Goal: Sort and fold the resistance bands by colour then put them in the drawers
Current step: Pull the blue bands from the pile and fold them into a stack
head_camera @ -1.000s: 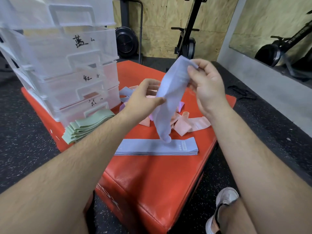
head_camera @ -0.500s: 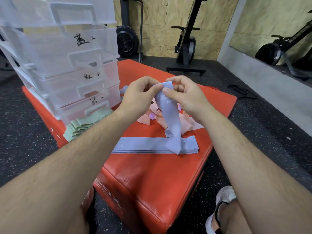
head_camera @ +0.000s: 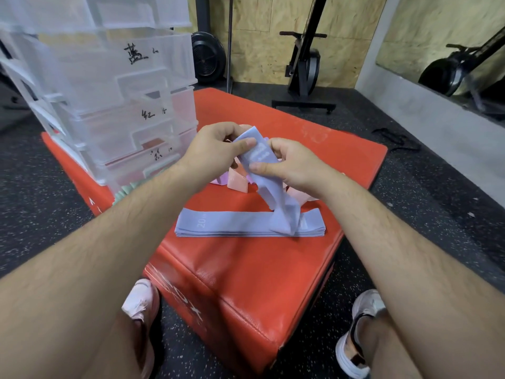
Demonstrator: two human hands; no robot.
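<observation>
Left hand (head_camera: pixel 218 151) and right hand (head_camera: pixel 289 165) pinch the upper end of a blue band (head_camera: pixel 273 187), held lower than a second ago. Its tail now touches the folded blue stack (head_camera: pixel 232 224) on the near side of the red box (head_camera: pixel 246 269), so I judge laying it down comes next.

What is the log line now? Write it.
left hand: pinches blue resistance band | right hand: pinches same band | band tail: hangs over folded blue stack | stack: on red box
</observation>
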